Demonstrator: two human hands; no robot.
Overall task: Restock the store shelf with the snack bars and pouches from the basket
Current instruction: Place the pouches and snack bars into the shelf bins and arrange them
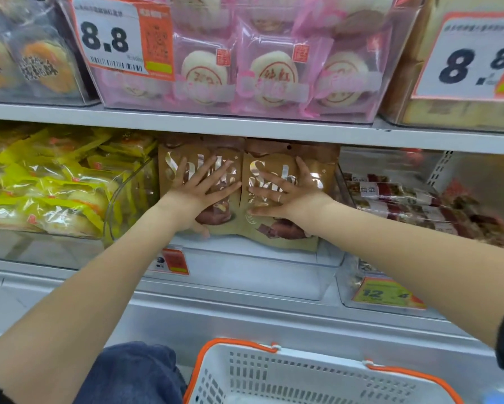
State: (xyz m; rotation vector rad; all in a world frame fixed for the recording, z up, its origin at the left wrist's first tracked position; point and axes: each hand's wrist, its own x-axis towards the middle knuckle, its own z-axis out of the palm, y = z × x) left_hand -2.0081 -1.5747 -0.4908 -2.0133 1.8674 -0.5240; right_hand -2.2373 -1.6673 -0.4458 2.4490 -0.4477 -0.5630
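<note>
Pouches point(280, 196) stand on the shelf under both flat, spread palms, left hand point(199, 185) and right hand point(283, 193) pressing them back; basket point(318, 374) below looks nearly emptied, restocking seemingly almost done

The light here is bright and even, falling from overhead, and my arms throw hardly any shadow. White glare streaks the glossy brown pouches point(246, 182) under my hands, the yellow wrappers point(49, 182) and the clear bin walls. Everything looks a little soft; the pink packets point(262, 71) above and the right price tag point(472, 59) smear with motion blur. The wide lens bows the shelf edge point(245, 126) and stretches my forearms near the corners
</note>
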